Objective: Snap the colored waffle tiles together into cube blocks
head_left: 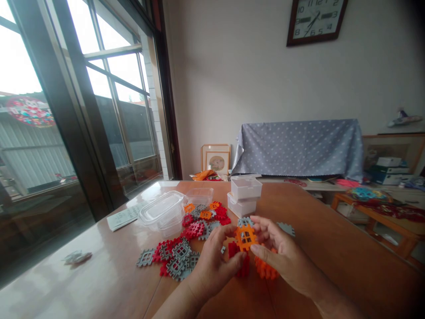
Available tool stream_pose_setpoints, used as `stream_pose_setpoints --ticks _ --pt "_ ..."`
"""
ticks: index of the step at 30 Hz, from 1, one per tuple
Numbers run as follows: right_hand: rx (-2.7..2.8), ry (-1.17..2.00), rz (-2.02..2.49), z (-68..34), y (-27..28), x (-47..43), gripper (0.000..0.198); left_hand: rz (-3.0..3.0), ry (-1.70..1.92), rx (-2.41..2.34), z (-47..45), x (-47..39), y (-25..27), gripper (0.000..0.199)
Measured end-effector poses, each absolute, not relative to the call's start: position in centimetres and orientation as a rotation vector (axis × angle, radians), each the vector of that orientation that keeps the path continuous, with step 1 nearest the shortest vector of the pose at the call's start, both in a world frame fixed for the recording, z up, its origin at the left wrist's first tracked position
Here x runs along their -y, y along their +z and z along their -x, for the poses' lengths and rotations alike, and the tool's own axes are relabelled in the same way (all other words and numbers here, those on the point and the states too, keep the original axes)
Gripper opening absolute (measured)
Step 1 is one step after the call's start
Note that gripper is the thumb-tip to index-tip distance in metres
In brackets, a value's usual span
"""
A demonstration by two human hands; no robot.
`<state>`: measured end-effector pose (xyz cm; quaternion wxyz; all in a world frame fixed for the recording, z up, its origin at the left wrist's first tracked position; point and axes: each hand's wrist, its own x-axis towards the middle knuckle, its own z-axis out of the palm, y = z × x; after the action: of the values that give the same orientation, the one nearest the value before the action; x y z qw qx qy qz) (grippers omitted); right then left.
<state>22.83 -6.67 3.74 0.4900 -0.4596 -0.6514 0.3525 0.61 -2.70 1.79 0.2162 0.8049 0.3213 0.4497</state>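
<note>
An orange notched building tile (246, 239) with a grid-like window is held upright between my two hands. My left hand (217, 254) grips its left edge with fingers and thumb. The fingers and thumb of my right hand (277, 248) close on its right side. Behind its top edge shows a grey notched tile (245, 221); whether the two are joined I cannot tell. Just below are red notched tiles (244, 268), partly covered by my left hand. Several orange notched tiles (264, 269) stand close together under my right hand.
Loose grey and red tiles (181, 250) lie left of my hands, with more tiles (206, 215) farther back. Clear plastic containers (162, 210), stacked white boxes (245, 188) and a paper sheet (122, 220) rest on the wooden table (109, 283). A small plastic packet (77, 257) lies left.
</note>
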Motion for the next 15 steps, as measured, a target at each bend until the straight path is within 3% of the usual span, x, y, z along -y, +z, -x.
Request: stream_pose_setpoints --ticks 3,6,12,15 --pt "1.74 0.645 1.171 -23.4 3.7 6.9 0.068 -2.275 1.213 -0.824 -0.5 2.8 2.0 0.051" --pt "1.824 0.563 1.185 -23.6 4.0 7.2 0.063 -2.333 1.182 -0.783 -0.5 2.9 2.4 0.047" --pt "1.823 0.647 1.234 -25.7 4.8 7.1 0.054 -2.346 1.18 -0.783 -0.3 2.9 2.4 0.056" --pt "1.774 0.726 1.275 -27.6 5.0 6.8 0.051 -2.285 1.264 -0.876 0.1 2.3 2.1 0.049"
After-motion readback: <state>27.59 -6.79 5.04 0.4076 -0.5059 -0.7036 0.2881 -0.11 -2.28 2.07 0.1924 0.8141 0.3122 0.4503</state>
